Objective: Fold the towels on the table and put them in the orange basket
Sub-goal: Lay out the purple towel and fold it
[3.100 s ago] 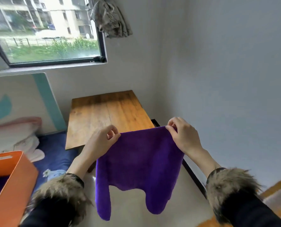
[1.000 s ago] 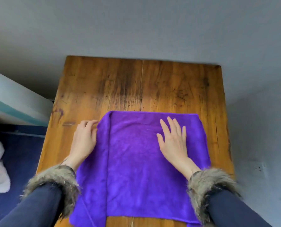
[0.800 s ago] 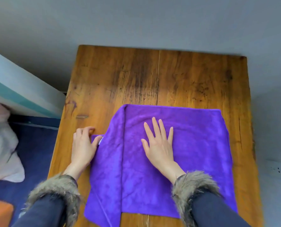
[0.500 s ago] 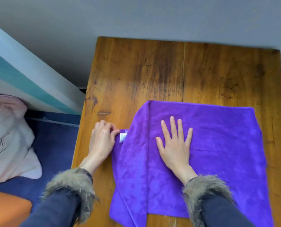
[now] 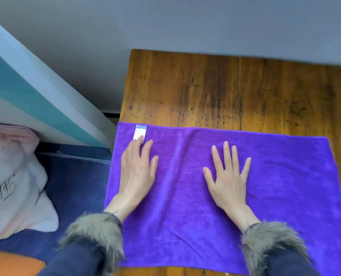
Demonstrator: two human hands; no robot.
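Purple towel (image 5: 285,186) spread flat on near half of wooden table (image 5: 225,86), left edge overhanging; left hand (image 5: 136,174) and right hand (image 5: 228,180) press on it, fingers straight, right's spread. Smoothing step before first fold; next likely grab an edge and fold over, orange basket (image 5: 10,263) near left

Orange basket (image 5: 10,263) cut off at bottom-left corner; table (image 5: 285,92) right edge cropped.

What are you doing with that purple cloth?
A person is getting a purple towel ready to fold on a wooden table. It lies spread out, and both hands press flat on it: the left hand near its white tag, the right hand in the middle. A corner of the orange basket shows low on the left.
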